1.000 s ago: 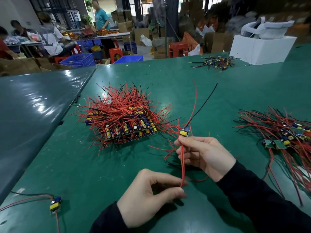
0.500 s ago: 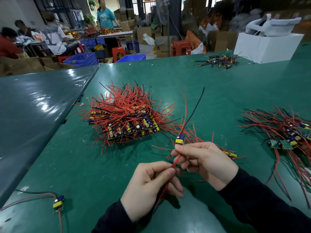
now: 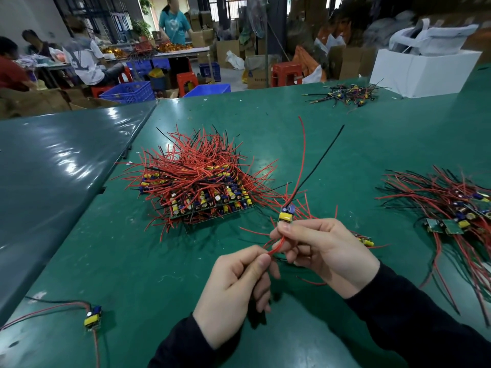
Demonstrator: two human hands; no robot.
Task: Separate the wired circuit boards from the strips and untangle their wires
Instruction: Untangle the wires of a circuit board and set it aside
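Right hand (image 3: 322, 251): grip clamped on a small circuit board (image 3: 286, 214), thumb and forefinger pinching it at the lower edge; held above the surface, yellow and blue parts facing up.
Left hand (image 3: 235, 290): grip clamped on the red wires (image 3: 276, 248) below the board, pinched between thumb and forefinger; remaining fingers curled.
Held wires: red wires stretched between the two hands; one red wire (image 3: 303, 155) and one black wire (image 3: 318, 160) rising from the top of the board, splayed apart, tips free in the air.
Sleeves: dark, on both forearms.
Loose board under right hand: yellow part (image 3: 368, 241) just visible past the knuckles, lying on the surface among red wires.
Centre pile (image 3: 196, 179): strips of boards stacked flat, covered by a dense tangle of red and black wires; just beyond the hands, slightly left.
Right pile (image 3: 451, 205): boards with red and black wires spread on the surface, well apart from the centre pile.
Single board (image 3: 92, 317): near left, lying alone with red and black leads trailing to the left edge.
Far pile (image 3: 348, 94): mostly black wires with small parts, near the far edge.
White box (image 3: 422, 73): beside the far pile, on the far right.
Surface (image 3: 127, 261): green mat; a glossy second table (image 3: 53, 166) adjoining on the left.
Background: seated and standing people at other tables, blue crates, red stools, cardboard boxes.
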